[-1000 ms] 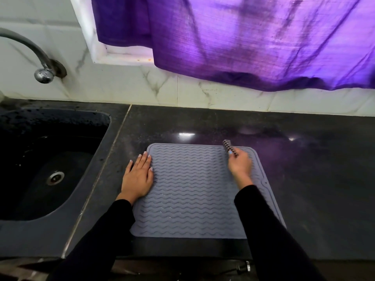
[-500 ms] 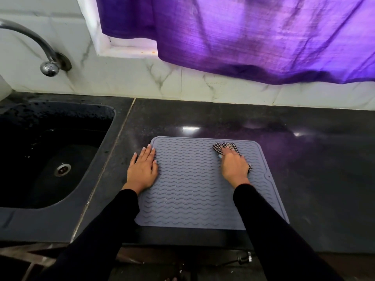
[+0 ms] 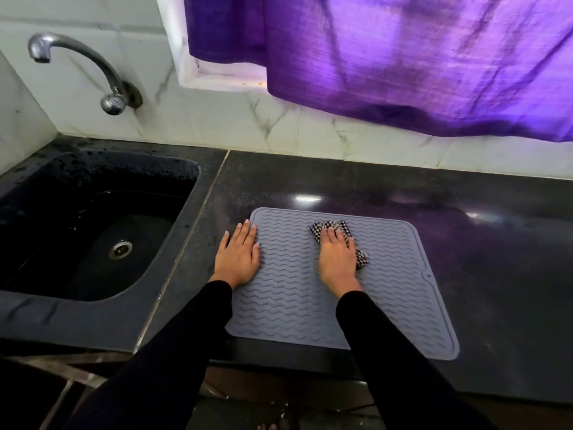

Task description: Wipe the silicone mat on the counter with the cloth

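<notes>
A grey silicone mat [image 3: 400, 293] with wavy ridges lies flat on the dark counter [image 3: 496, 274], near its front edge. My left hand [image 3: 238, 257] rests flat on the mat's left edge, fingers together, holding nothing. My right hand [image 3: 338, 259] presses a black-and-white checked cloth [image 3: 331, 227] onto the upper middle of the mat. The cloth shows beyond my fingertips and at the right of my palm; the rest is hidden under the hand.
A black sink [image 3: 93, 231] with a metal drain is set into the counter at the left, under a curved metal tap [image 3: 93, 66]. A purple curtain [image 3: 403, 57] hangs over the tiled back wall. The counter's front edge runs just below the mat.
My right hand has slid left from the mat's far right corner toward the upper middle, flattening onto the cloth. My left hand stays on the left edge. The camera view has shifted.
</notes>
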Demonstrator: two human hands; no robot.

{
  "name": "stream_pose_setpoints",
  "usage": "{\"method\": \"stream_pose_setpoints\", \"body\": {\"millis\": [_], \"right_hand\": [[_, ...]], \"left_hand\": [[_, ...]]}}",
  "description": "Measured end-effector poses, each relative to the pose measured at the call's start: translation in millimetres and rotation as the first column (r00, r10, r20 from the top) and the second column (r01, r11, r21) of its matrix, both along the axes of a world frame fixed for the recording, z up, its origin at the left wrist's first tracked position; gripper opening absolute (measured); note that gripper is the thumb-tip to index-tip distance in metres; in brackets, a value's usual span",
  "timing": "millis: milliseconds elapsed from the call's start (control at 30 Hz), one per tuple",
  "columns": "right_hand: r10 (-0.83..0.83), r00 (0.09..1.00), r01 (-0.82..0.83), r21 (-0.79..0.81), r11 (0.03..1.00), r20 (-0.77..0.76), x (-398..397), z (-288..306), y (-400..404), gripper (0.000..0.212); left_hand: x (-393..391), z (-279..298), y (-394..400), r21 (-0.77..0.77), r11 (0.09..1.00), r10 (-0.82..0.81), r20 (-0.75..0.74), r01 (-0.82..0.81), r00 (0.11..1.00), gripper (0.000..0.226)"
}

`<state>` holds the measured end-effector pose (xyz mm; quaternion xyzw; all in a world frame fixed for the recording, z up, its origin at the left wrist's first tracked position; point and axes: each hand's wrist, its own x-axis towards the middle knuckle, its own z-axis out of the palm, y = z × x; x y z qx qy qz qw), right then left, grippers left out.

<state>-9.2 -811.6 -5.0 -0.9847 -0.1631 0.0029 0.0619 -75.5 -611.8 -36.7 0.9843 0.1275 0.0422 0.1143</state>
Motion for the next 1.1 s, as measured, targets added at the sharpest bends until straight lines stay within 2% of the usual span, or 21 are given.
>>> {"method": "stream_pose_setpoints", "body": {"millis": [167,300,367,433,467,500,567,633,700,733,800,833,1000,1100], "right_hand": [[0.146,0.989,-0.143,-0.114,0.983,0.021,12.8,0.9,-22.5,0.057],[0.143,0.990,-0.142,-0.052,0.988,0.011,13.9,9.9,-26.5,0.058],[-0.054,0.992,0.075,0.177,0.981,-0.117,19.7,26.7,-20.0,0.046],[-0.222,0.917,0.360,0.444,0.820,-0.332,27.7,49.3,-15.6,0.031],[-0.252,0.887,0.440,0.539,0.718,-0.387,29.5,54.8,-14.3,0.031],[-0.271,0.875,0.473,0.588,0.656,-0.402,28.1,58.9,-11.6,0.029],[-0.258,0.909,0.410,0.591,0.695,-0.327,16.3,62.3,-1.1,0.034],[-0.183,0.960,0.271,0.529,0.804,-0.214,2.6,53.6,9.7,0.044],[-0.058,0.990,0.095,0.313,0.945,-0.126,-11.0,33.6,19.4,0.046],[0.011,0.997,0.005,0.187,0.982,-0.082,-15.9,21.7,23.0,0.049],[0.096,0.995,-0.096,0.024,0.995,-0.016,-19.4,5.7,25.1,0.054],[0.101,0.995,-0.101,0.001,0.995,-0.003,-18.0,4.1,25.7,0.055],[0.153,0.988,-0.153,-0.013,0.988,0.017,-6.8,14.1,26.9,0.052],[0.136,0.989,-0.131,0.078,0.988,-0.063,-1.2,22.6,21.7,0.053]], "left_hand": [[1.7,1.5,2.3,0.001,1.000,-0.005,-0.005,0.005,1.000,0.088],[0.4,3.1,2.0,-0.004,1.000,-0.012,-0.023,0.012,1.000,0.091],[0.7,5.1,3.0,-0.016,1.000,-0.019,-0.045,0.018,0.999,0.092],[0.8,7.1,3.5,-0.027,0.999,-0.037,-0.077,0.035,0.996,0.086],[0.3,7.4,2.9,-0.023,0.999,-0.045,-0.088,0.043,0.995,0.082],[-0.8,6.9,2.0,-0.017,0.999,-0.043,-0.083,0.042,0.996,0.082],[-4.1,4.0,-0.4,-0.010,1.000,-0.018,-0.052,0.018,0.998,0.090],[-6.2,1.9,-1.3,-0.014,1.000,-0.007,-0.031,0.007,0.999,0.093],[-6.8,0.7,-0.2,-0.018,1.000,-0.009,-0.024,0.008,1.000,0.091],[-6.2,0.1,0.8,-0.014,1.000,-0.009,-0.021,0.008,1.000,0.090],[-5.4,-1.1,1.0,-0.006,1.000,-0.009,-0.009,0.008,1.000,0.088],[-5.3,-1.8,0.6,-0.005,1.000,-0.008,-0.002,0.008,1.000,0.087],[-5.3,0.3,-0.2,-0.004,1.000,-0.006,-0.001,0.006,1.000,0.086],[-5.7,2.0,-0.8,-0.015,1.000,-0.009,-0.025,0.009,1.000,0.089]]}}
